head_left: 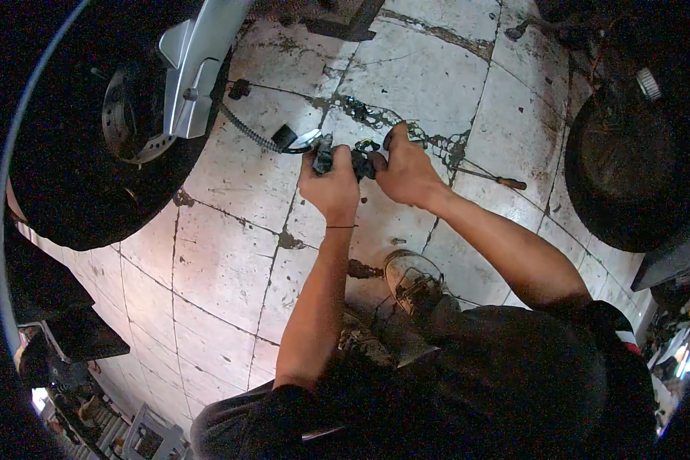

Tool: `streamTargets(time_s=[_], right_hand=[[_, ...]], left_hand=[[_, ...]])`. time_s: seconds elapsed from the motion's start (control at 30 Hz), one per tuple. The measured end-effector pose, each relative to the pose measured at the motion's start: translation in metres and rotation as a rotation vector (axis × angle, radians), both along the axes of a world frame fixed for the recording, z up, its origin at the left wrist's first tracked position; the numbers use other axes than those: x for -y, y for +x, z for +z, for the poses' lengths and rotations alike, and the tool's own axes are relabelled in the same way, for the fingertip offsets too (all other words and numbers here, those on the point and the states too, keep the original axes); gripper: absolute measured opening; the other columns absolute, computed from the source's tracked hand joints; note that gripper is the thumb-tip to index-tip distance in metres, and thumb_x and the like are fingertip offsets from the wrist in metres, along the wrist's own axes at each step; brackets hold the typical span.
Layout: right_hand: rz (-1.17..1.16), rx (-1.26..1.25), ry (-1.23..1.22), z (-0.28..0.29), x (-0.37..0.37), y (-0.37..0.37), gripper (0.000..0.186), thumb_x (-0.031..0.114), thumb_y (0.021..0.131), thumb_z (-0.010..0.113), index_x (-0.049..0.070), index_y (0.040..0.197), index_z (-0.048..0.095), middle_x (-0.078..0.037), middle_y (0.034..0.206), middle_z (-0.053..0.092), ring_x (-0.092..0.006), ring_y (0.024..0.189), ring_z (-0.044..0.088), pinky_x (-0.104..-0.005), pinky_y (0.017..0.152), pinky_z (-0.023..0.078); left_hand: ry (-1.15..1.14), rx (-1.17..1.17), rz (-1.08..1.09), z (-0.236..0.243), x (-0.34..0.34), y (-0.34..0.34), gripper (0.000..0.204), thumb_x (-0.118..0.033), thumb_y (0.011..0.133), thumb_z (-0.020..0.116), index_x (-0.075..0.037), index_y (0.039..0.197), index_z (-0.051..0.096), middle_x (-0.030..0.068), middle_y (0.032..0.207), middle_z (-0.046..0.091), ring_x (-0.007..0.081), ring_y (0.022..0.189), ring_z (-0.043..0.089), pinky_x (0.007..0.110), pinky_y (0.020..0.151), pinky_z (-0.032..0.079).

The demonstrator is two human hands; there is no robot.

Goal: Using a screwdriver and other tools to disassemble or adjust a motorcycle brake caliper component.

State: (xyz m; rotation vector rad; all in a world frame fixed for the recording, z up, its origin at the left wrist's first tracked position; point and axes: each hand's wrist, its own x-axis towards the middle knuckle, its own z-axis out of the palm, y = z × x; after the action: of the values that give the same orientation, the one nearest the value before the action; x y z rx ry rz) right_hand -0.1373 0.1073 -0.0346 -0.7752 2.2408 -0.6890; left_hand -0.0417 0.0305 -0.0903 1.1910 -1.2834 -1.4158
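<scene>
A small dark, greasy mechanical part is held low over the tiled floor, its exact kind unclear. My left hand is closed round its left end, thumb on top. At its right end my right hand is closed, thumb against the part and index finger bent above it. Between the hands a bit of yellow-green shows. A ribbed black hose runs from beside the wheel toward the part. Next to my left fingers lie a black block and a shiny pale piece; my fingers hide the part's underside.
A silver fork leg and wheel stand at the left, another dark tire at the right. A screwdriver with an orange-brown handle lies right of my hands. A small metal piece is near my shoe. Tiles are cracked and stained.
</scene>
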Motion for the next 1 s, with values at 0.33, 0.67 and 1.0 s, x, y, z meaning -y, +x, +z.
streamTargets(time_s=[0.33,0.67,1.0], right_hand=[[-0.033,0.003,0.073,-0.001,0.012,0.004,0.048,0.028,0.091,0.065,-0.007,0.114,0.040,-0.031,0.096,0.065,-0.0442,0.074,0.069,-0.0485,0.043,0.053],[0.016,-0.020,0.094,0.002,0.016,0.008,0.063,0.025,0.088,0.062,-0.018,0.124,0.032,-0.036,0.101,0.065,-0.0485,0.096,0.066,-0.0512,0.082,0.055],[0.015,0.463,0.144,0.017,0.003,-0.014,0.048,0.018,0.093,0.060,-0.002,0.130,0.037,-0.012,0.081,0.057,-0.0251,0.061,0.056,-0.0411,0.053,0.051]], left_hand=[[-0.068,0.004,0.063,-0.012,0.002,0.005,0.024,-0.011,0.078,0.070,0.007,0.092,0.064,0.0056,0.079,0.066,0.0110,0.069,0.055,0.029,0.064,0.049],[-0.097,-0.050,0.128,-0.013,0.001,0.005,0.023,-0.010,0.078,0.069,0.007,0.092,0.065,0.0066,0.078,0.067,0.0119,0.069,0.056,0.031,0.064,0.049],[0.155,0.256,-0.170,0.010,0.016,0.023,0.030,-0.023,0.078,0.073,0.005,0.087,0.067,0.0105,0.077,0.070,0.0162,0.069,0.062,0.034,0.069,0.051]])
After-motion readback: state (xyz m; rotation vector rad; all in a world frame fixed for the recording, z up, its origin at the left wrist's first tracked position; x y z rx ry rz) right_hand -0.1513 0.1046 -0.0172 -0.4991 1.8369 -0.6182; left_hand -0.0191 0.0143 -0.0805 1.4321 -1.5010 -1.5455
